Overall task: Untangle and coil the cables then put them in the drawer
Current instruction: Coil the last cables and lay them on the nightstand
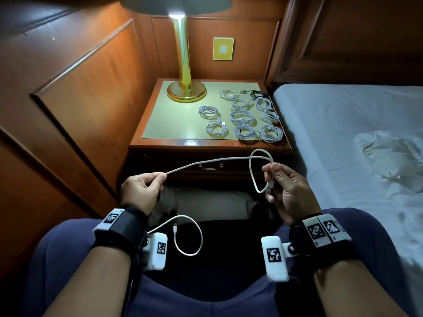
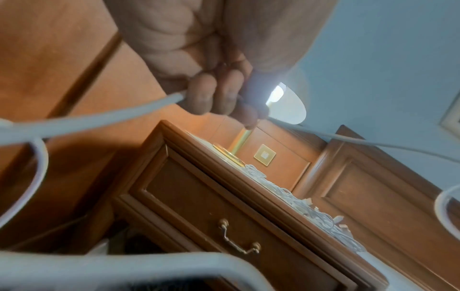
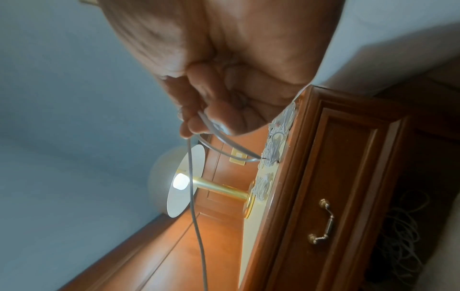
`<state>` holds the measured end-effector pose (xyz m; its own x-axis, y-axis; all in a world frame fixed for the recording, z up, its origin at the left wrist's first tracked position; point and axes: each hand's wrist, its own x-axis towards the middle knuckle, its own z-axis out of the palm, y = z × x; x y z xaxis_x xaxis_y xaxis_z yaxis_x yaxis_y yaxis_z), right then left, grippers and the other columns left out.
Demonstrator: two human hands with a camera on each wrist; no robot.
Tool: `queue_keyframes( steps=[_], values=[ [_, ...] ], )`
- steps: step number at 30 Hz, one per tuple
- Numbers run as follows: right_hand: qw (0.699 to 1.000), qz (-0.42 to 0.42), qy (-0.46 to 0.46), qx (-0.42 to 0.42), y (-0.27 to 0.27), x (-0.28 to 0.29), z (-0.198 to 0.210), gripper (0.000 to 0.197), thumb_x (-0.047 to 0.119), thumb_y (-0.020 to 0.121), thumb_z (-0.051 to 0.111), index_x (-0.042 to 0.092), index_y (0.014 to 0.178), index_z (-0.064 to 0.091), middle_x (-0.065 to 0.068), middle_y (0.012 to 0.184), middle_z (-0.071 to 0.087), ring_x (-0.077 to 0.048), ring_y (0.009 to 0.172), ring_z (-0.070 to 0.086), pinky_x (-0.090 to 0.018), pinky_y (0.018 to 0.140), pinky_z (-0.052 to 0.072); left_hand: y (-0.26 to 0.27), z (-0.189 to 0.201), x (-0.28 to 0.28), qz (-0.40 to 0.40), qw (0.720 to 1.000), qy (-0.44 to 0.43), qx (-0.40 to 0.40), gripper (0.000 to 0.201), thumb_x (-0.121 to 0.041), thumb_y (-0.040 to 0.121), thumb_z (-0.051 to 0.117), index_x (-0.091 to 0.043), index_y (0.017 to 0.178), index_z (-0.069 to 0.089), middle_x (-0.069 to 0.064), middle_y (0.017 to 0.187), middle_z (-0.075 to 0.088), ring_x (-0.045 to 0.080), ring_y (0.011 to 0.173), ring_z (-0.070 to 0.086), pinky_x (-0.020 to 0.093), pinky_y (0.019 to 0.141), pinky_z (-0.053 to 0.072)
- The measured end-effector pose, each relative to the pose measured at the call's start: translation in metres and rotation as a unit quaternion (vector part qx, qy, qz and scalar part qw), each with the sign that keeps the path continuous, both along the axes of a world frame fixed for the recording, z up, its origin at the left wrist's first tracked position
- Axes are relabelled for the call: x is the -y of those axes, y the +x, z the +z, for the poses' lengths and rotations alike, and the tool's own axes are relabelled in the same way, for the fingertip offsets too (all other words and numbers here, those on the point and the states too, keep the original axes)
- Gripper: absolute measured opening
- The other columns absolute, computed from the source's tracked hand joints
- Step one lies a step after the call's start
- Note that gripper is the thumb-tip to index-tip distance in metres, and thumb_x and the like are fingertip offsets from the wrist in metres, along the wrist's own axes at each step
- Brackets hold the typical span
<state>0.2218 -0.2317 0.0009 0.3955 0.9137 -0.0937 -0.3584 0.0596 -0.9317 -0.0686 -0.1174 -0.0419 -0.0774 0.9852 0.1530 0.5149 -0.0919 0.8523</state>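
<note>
A white cable [image 1: 206, 161] stretches between my two hands in front of the nightstand. My left hand [image 1: 146, 185] pinches it between thumb and forefinger [image 2: 199, 96]; the free end hangs below in a loop [image 1: 190, 236] over my lap. My right hand [image 1: 278, 181] grips the plug end with one small loop [image 1: 261, 170] formed above it, and in the right wrist view the fingers [image 3: 199, 124] curl round the cable [image 3: 194, 196]. Several coiled white cables [image 1: 242, 117] lie on the nightstand top. The drawer [image 1: 210, 167] with its brass handle [image 2: 239, 239] is closed.
A lit brass lamp [image 1: 183, 65] stands at the back left of the nightstand [image 1: 160, 131]. A black cable [image 1: 256, 93] lies at the back right. The bed [image 1: 343, 133] is close on the right, a wood-panelled wall [image 1: 68, 88] on the left. More tangled cables [image 3: 403, 236] sit under the nightstand.
</note>
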Motion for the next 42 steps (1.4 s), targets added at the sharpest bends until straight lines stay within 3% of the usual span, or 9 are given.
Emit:
queue_keyframes(
  steps=[6,16,21,24,28,32,36,40,42],
  values=[
    [0.995,0.024,0.003,0.101,-0.012,0.001,-0.013,0.025,0.015,0.102,0.05,0.01,0.089,0.071,-0.004,0.071,0.058,-0.007,0.042,0.04,-0.022,0.039,0.036,0.032,-0.005,0.035,-0.121,0.986,-0.007,-0.113,0.008,-0.025,0.088,0.073,-0.021,0.085,0.08,-0.009,0.08,0.075,0.006,0.078,0.068,0.019,0.077,0.049],
    [0.981,0.031,-0.003,0.19,-0.024,0.004,-0.015,0.027,0.011,0.102,0.051,0.014,0.086,0.072,-0.007,0.075,0.063,-0.006,0.041,0.04,-0.019,0.04,0.035,0.048,-0.003,0.057,-0.299,0.945,0.08,-0.106,0.01,-0.016,0.088,0.071,-0.022,0.081,0.075,-0.012,0.071,0.06,0.01,0.065,0.059,0.015,0.059,0.043],
    [0.973,0.043,-0.014,0.228,-0.026,0.005,-0.021,0.022,0.014,0.101,0.056,0.016,0.088,0.074,-0.003,0.075,0.069,-0.004,0.042,0.044,-0.016,0.041,0.034,0.05,0.001,0.059,-0.335,0.936,0.093,-0.058,0.006,-0.017,0.089,0.071,-0.017,0.085,0.076,-0.011,0.074,0.062,0.014,0.066,0.062,0.023,0.059,0.049],
    [0.948,0.05,-0.006,0.315,-0.026,0.006,-0.024,0.018,0.016,0.098,0.061,0.019,0.088,0.075,0.001,0.08,0.074,-0.001,0.06,0.062,-0.013,0.058,0.045,0.051,0.005,0.062,-0.362,0.926,0.103,-0.039,0.005,-0.013,0.088,0.072,-0.014,0.087,0.076,-0.007,0.076,0.063,0.013,0.068,0.063,0.024,0.061,0.051],
    [0.906,0.132,-0.053,0.399,-0.03,0.007,-0.025,0.019,0.022,0.097,0.062,0.022,0.082,0.073,0.007,0.08,0.074,-0.012,0.078,0.069,-0.028,0.078,0.053,0.051,0.008,0.06,-0.359,0.926,0.117,-0.024,0.008,-0.006,0.088,0.072,-0.013,0.086,0.076,-0.009,0.075,0.062,0.011,0.069,0.062,0.019,0.062,0.048],
    [0.893,0.201,-0.082,0.393,-0.035,0.006,-0.023,0.028,0.022,0.1,0.057,0.021,0.073,0.066,0.007,0.067,0.066,-0.01,0.063,0.056,-0.024,0.065,0.045,0.049,0.007,0.053,-0.328,0.935,0.136,-0.009,0.009,-0.009,0.089,0.07,-0.014,0.083,0.074,-0.012,0.079,0.064,0.008,0.077,0.064,0.016,0.071,0.047],
    [0.923,0.256,-0.094,0.272,-0.041,0.004,-0.021,0.032,0.019,0.104,0.05,0.015,0.075,0.062,0.002,0.059,0.053,-0.008,0.051,0.045,-0.02,0.051,0.038,0.053,0.004,0.053,-0.28,0.949,0.143,0.015,0.002,-0.016,0.09,0.071,-0.016,0.093,0.07,-0.006,0.088,0.065,0.012,0.084,0.064,0.018,0.075,0.049],
    [0.944,0.296,-0.092,0.114,-0.041,0.006,-0.015,0.031,0.027,0.098,0.05,0.018,0.07,0.059,0.0,0.056,0.042,-0.009,0.043,0.031,-0.018,0.04,0.026,0.055,-0.005,0.05,-0.291,0.955,0.06,-0.014,0.041,-0.051,0.093,0.056,-0.025,0.124,0.065,-0.007,0.092,0.054,0.015,0.084,0.057,0.017,0.077,0.047],
    [0.943,0.311,-0.095,0.065,-0.039,0.008,-0.014,0.026,0.03,0.092,0.051,0.017,0.071,0.059,0.0,0.056,0.038,-0.011,0.045,0.027,-0.023,0.041,0.022,0.056,-0.007,0.05,-0.328,0.943,0.042,-0.019,0.048,-0.057,0.093,0.046,-0.022,0.117,0.07,-0.004,0.093,0.055,0.013,0.087,0.057,0.018,0.08,0.046]
  ],
)
